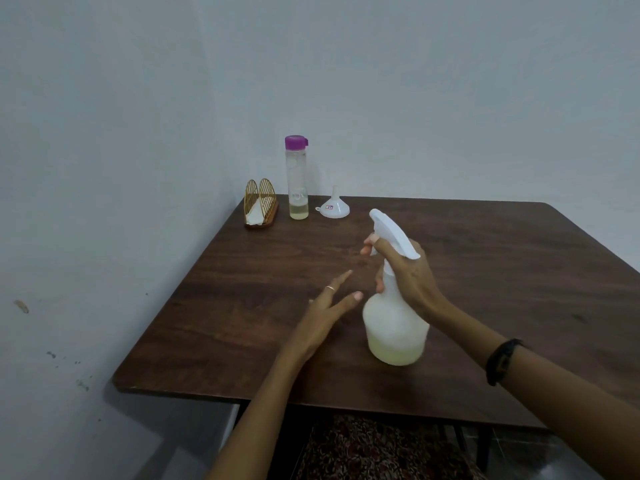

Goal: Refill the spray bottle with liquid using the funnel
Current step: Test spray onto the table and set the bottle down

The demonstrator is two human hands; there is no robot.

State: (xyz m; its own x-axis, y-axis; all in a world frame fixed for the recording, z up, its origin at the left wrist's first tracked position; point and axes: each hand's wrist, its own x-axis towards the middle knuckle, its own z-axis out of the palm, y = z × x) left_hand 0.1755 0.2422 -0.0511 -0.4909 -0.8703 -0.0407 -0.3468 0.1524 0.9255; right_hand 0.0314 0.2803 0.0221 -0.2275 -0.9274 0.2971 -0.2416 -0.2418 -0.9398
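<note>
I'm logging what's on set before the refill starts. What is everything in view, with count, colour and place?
spray bottle: one, white, pale liquid at its bottom, upright on the table's near middle
funnel: one, white, spout up, far side of the table
tall bottle: one, clear with purple cap, little yellowish liquid, left of the funnel
napkin holder: one, gold wire, white napkins, far left corner
table: one, dark brown wood
wristband: one, black, right wrist
left hand: fingers spread, beside the spray bottle
right hand: grips the spray bottle's neck
</note>
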